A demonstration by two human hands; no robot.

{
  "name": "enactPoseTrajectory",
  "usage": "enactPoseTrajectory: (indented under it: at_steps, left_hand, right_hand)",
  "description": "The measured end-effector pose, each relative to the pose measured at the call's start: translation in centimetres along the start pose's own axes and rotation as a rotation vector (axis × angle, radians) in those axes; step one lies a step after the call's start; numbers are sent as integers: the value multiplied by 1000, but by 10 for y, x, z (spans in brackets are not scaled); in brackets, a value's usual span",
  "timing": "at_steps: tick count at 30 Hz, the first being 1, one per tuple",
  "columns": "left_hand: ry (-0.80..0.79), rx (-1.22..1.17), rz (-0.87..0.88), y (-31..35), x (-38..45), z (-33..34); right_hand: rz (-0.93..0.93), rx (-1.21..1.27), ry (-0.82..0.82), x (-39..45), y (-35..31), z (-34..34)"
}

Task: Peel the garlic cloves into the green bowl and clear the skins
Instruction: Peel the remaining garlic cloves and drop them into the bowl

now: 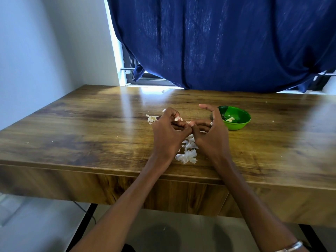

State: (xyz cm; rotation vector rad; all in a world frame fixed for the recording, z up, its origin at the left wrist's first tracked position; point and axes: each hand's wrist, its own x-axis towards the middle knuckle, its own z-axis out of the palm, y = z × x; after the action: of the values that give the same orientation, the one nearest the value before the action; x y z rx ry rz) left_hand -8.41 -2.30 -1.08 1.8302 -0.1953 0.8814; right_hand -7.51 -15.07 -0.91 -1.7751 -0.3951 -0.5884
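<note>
My left hand (168, 131) and my right hand (211, 131) meet over the middle of the wooden table (91, 124). Both pinch a small garlic clove (189, 122) between their fingertips; the clove is mostly hidden by the fingers. My right index finger sticks out straight, away from the clove. A pile of white garlic skins (188, 151) lies on the table below and between my hands. More skins (151, 118) lie to the left of my left hand. The green bowl (236, 124) stands just right of my right hand and holds a few peeled cloves (230, 119).
A blue curtain (218, 42) hangs behind the table's far edge, over a window. A white wall is on the left. The table's front edge (91, 167) runs under my forearms. Small skin crumbs are scattered across the tabletop.
</note>
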Motion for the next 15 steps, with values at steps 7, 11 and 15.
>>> enactPoseTrajectory:
  at_steps: [7,11,15]
  left_hand:
    - [-25,-171,-154,3,1,-6]
    - [-18,-235,-260,3,4,-5]
    - [-21,-235,-279,4,5,-4]
  right_hand:
    - [82,75,58,-1,-1,-2]
    - [143,141,77,1,2,-3]
    - [199,200,59,2,4,-5]
